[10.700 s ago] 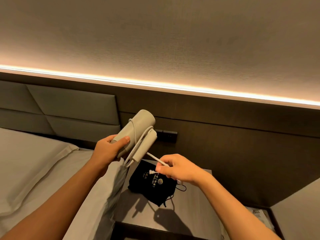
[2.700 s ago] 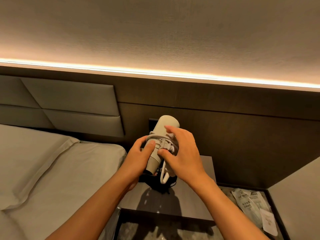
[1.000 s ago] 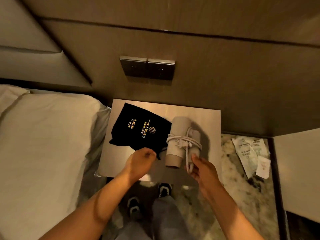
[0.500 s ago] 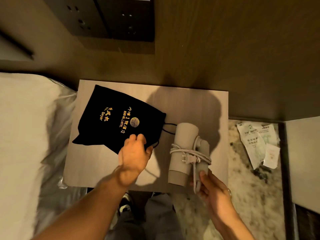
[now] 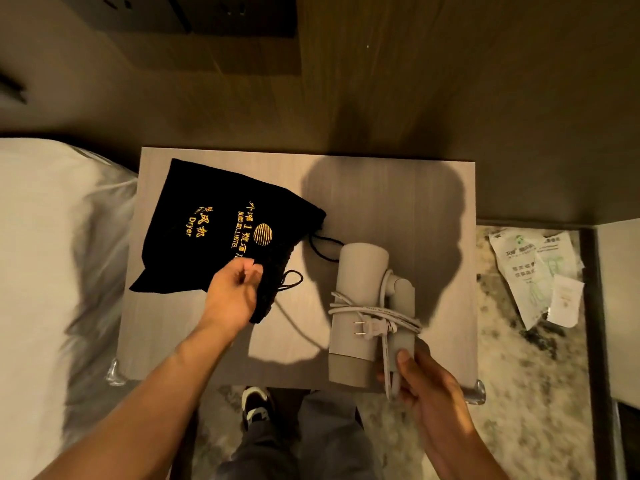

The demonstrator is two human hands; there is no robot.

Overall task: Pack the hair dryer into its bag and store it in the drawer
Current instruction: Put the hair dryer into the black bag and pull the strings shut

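Note:
A beige folded hair dryer (image 5: pixel 356 306) lies on the right half of the nightstand top (image 5: pixel 381 188), its white cord and plug wound around the body. My right hand (image 5: pixel 426 386) grips the folded handle and a cord loop at the near end. A black drawstring bag (image 5: pixel 214 226) with gold lettering lies flat on the left half, mouth toward the dryer. My left hand (image 5: pixel 235 296) pinches the bag's near edge by the mouth. No drawer shows in this view.
A white bed (image 5: pixel 45 271) borders the nightstand on the left. Paper packets (image 5: pixel 533 271) lie on the marble floor to the right, beside a dark panel edge. Wall switches (image 5: pixel 194 15) sit above. My shoes (image 5: pixel 256 407) and legs are below the front edge.
My left hand has closed on the bag's near edge, lifting it slightly. The dryer and my right hand have stayed in place.

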